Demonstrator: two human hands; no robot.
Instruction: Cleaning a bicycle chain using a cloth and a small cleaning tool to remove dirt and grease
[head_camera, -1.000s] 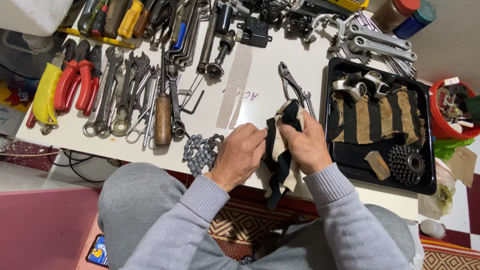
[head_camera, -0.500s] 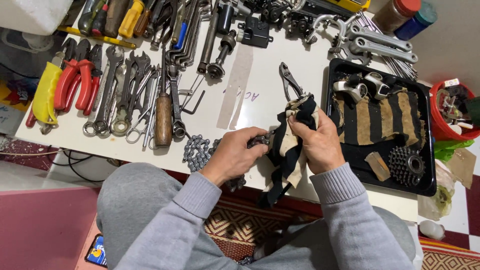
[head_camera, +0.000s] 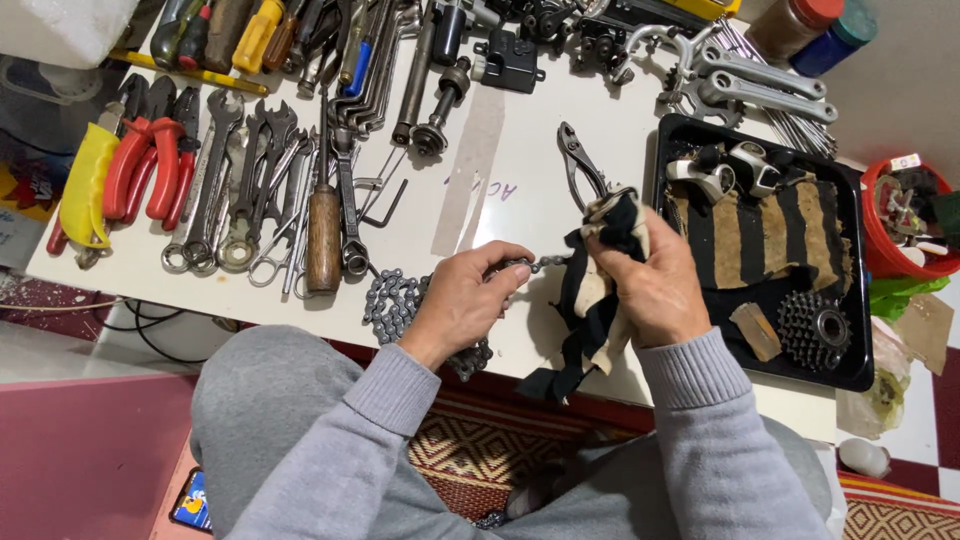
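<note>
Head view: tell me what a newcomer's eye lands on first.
The two hands at the table's near edge: the left hand grips a bicycle chain, the right hand clutches a black-and-tan rag. Next, the row of wrenches and red pliers at left, and the black tray with a gear cluster at right.

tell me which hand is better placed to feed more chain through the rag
Probably the left hand: it grips the bicycle chain beside the heap on the white table. The right hand is wrapped around the black and cream rag.
</note>
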